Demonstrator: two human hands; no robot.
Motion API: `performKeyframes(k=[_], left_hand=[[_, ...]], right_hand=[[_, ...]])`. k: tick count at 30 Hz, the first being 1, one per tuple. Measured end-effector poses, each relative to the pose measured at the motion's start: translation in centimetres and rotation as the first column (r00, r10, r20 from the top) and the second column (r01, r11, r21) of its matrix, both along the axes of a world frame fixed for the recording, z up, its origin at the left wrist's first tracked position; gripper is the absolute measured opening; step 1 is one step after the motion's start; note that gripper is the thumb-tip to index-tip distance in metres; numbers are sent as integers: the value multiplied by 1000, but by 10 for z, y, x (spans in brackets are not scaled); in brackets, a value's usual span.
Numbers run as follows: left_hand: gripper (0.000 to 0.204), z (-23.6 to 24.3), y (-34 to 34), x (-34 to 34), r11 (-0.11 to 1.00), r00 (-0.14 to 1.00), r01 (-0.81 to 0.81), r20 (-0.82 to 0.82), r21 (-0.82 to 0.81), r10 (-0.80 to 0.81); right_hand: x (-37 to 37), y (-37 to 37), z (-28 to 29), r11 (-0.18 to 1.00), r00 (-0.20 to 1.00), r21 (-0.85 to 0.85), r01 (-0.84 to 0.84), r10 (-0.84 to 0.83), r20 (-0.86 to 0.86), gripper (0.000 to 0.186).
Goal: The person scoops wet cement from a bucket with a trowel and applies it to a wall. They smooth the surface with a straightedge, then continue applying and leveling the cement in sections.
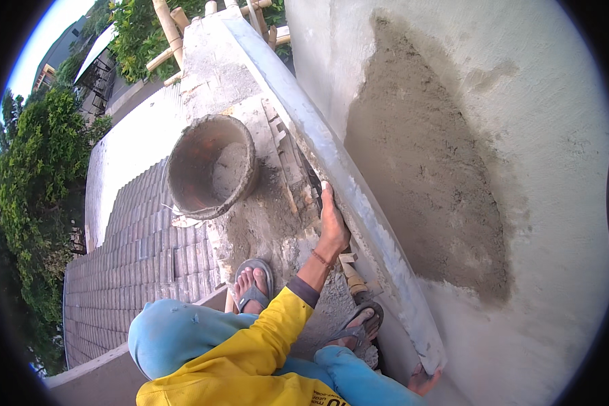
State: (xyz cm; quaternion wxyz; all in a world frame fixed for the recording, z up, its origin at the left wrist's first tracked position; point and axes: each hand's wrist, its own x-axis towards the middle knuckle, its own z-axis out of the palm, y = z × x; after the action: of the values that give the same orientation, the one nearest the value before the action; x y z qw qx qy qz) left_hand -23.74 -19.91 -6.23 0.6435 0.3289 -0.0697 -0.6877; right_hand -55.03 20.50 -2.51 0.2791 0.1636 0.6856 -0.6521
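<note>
A long, pale, mortar-smeared straightedge (383,252) runs slantwise along the wall, from the bamboo at the far end down to my right side. My left hand (333,227) grips its left edge near the middle, thumb pointing up along it and the other fingers hidden behind. At the near lower end, my right hand (423,380) is closed around the tip, only partly visible. Right of the straightedge, a rough, dark patch of wet mortar (419,155) covers part of the pale wall (548,203). Whether the straightedge touches the wall, I cannot tell.
Left of the straightedge, a mortar-caked bucket (249,181) with some mortar inside stands on a rough, crusted ledge (250,233). My sandalled feet (253,281) are on that ledge. Roof tiles (142,271) slope away at left. Bamboo poles (168,30) cross at the far end.
</note>
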Motion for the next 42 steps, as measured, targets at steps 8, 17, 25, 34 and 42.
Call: performKeyframes(k=[8,17,25,34,42], left_hand=[[91,-6,5,37,986,997,-1,-73,166,13],[86,-15,-8,44,953,889,-194,453,234,70],[49,23,-116,135,959,785,-94,612,269,-94],[53,121,-59,190,766,-290,552,937,329,-193],[41,191,3,331,924,-337,224,914,309,-224]], right_hand=[[-27,50,-47,894,914,249,-372,399,-67,74],[-23,-15,-17,509,606,359,-782,757,246,68],[164,-276,-34,464,566,-626,-627,823,45,36],[369,-487,-4,485,505,-457,-746,859,88,54],[409,-527,-41,71,46,139,-988,983,-177,65]])
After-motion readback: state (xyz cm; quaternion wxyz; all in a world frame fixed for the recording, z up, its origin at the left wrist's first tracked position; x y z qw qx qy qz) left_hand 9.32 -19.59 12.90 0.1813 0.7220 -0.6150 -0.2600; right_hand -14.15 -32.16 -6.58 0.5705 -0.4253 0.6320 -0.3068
